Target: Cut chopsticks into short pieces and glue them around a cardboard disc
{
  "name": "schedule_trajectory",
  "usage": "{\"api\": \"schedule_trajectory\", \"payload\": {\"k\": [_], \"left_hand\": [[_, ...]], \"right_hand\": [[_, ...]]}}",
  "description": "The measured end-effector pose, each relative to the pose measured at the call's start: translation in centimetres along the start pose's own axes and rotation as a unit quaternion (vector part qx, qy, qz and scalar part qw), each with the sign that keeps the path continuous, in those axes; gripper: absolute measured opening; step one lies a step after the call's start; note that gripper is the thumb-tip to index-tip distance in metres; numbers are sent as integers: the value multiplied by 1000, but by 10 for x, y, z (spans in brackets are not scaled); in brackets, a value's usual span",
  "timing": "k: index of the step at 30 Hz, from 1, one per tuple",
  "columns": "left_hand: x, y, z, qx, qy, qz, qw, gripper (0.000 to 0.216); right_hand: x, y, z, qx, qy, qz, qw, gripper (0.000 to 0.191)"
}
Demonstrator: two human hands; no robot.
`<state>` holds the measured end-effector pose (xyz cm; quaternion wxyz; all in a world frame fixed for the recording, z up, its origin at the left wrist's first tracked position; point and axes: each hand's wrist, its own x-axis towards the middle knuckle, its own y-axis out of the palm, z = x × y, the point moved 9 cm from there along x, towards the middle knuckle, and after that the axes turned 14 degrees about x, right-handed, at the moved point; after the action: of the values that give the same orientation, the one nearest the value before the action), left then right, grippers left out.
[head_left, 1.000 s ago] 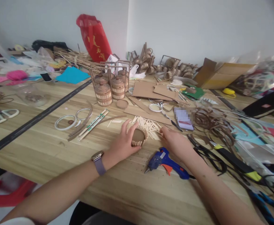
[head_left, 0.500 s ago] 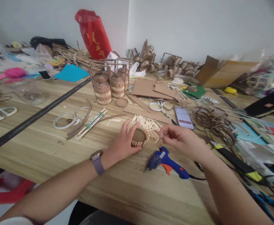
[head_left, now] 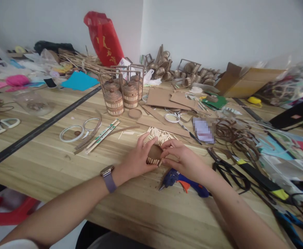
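A small round basket (head_left: pixel 155 154) with a brown base and short pale sticks standing around its edge rests on the table. My left hand (head_left: pixel 137 155), wearing a watch with a purple strap, curves around its left side and grips it. My right hand (head_left: pixel 178 155) pinches at the basket's right edge, with a short wooden stick (head_left: pixel 160 162) at the fingertips, partly hidden. Behind both hands lies a pile of loose short sticks (head_left: pixel 159 135). Under my right hand and wrist, a blue hot glue gun (head_left: pixel 171 178) with an orange trigger lies on its side, partly covered.
Several lidded baskets with tall handles (head_left: pixel 114 103) stand beyond a round brown disc (head_left: pixel 135 113). Tape rolls (head_left: pixel 71 134) and packaged chopsticks (head_left: pixel 102 136) lie left. Cardboard pieces (head_left: pixel 159 98), a phone (head_left: pixel 203 130), brown strips (head_left: pixel 234 133) and black-yellow-handled tools (head_left: pixel 263 180) are rightward.
My right hand has moved left from beside the stick pile to the basket's right edge, now covering part of the glue gun. My left hand stays around the basket, which has shifted slightly right.
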<state>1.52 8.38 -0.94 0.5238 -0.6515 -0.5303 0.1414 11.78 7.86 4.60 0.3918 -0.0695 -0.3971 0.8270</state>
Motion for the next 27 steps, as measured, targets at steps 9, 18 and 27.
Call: {"api": "schedule_trajectory", "payload": {"k": [9,18,27], "left_hand": [[-1,-1,0,-10,8,0,1000,96],[0,1,1,-6,1,0,1000,97],[0,1,1,-10,2,-2,1000,95]], "right_hand": [[3,10,1,-42,-16,1,999,11],[0,21,-2,-161,-3,24,987,8],[0,26,2,-237,-8,31,971,3]]}}
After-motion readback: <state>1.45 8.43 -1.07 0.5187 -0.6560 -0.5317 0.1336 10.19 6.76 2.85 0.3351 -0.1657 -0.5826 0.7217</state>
